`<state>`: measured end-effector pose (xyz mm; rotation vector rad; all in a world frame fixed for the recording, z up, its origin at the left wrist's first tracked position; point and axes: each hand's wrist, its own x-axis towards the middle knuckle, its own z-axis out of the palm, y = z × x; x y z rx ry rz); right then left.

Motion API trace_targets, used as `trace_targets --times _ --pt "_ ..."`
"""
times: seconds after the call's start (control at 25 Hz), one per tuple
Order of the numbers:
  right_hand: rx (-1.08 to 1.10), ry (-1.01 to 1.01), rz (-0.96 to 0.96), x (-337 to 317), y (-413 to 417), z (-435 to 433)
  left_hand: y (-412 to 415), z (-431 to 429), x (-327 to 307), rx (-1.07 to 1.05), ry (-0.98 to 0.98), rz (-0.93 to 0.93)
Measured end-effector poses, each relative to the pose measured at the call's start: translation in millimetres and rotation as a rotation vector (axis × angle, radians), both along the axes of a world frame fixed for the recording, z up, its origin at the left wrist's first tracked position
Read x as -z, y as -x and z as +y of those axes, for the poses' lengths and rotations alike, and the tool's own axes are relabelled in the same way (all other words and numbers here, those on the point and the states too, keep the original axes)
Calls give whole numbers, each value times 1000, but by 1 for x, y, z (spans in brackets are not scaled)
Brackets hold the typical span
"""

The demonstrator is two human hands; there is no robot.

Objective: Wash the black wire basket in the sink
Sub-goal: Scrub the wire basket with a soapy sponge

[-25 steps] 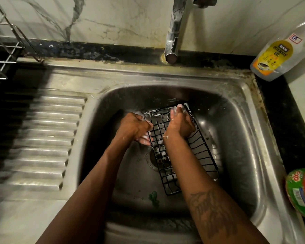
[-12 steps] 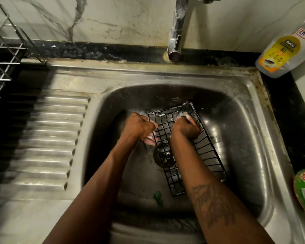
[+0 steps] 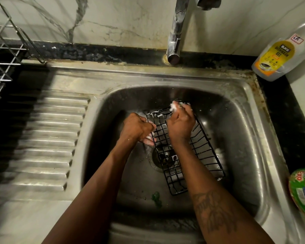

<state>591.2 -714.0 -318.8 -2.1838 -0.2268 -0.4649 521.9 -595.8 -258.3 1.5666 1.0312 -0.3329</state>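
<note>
The black wire basket [image 3: 206, 155] lies slanted in the steel sink [image 3: 239, 138], over the drain, with white foam on its far end. My left hand [image 3: 136, 128] grips the basket's left long rim, its soapy fingers curled under the wire. My right hand [image 3: 180, 124] reaches along the basket to the far short rim. Its foam-covered fingers curl on the wire there. My right forearm hides the middle of the basket.
The tap spout [image 3: 176, 32] hangs over the sink's back edge; no water runs. A dish gel bottle [image 3: 278, 55] leans at the back right and a green packet [image 3: 303, 191] sits at the right edge. Ribbed drainboard [image 3: 48, 138] and a wire rack [image 3: 2, 59] lie left. A green scrap [image 3: 156, 198] lies in the sink.
My right hand has slid from the basket's upper middle out to the far rim. My left hand has stayed on the left rim and the basket has barely shifted.
</note>
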Motion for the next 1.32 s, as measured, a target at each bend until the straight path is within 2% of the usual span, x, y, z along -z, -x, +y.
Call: trace_targets --times 0.08,0.2,0.24,0.32,0.4,0.48,0.64,0.68,0.8,0.92,1.0,1.16,1.2,1.32 --pt "-204 87 87 -9 17 14 1 3 2 37 -41 6" --pt "-390 253 0 -6 30 27 3 7 2 48 -104 13" --pt "-361 234 39 -8 23 23 3 7 0 26 -98 -7" --pt "-146 158 203 -22 8 9 3 5 1 -24 -66 -28" --pt "18 111 280 -27 -5 -10 2 3 4 -29 -66 -36" --pt "-34 147 299 -32 -4 -10 2 5 10 -31 -84 -56" --pt "-352 324 250 -36 12 18 3 4 6 8 -142 -44" --pt "-316 326 262 -40 9 19 3 3 4 9 -161 -48" --pt "-25 395 363 -57 -11 -1 6 -2 2 4 -216 -109" --pt "-67 451 348 -71 -22 -25 16 -8 0 -30 -315 -228" --pt "-117 447 347 -77 -15 -35 17 -9 -3 22 -423 -267" --pt "12 348 408 -76 8 -55 16 -12 -9 190 -745 -214" --pt "50 312 409 -75 11 -59 18 -15 -13 210 -815 -255" --pt "81 270 504 -73 11 -64 20 -33 -15 285 -828 -434"
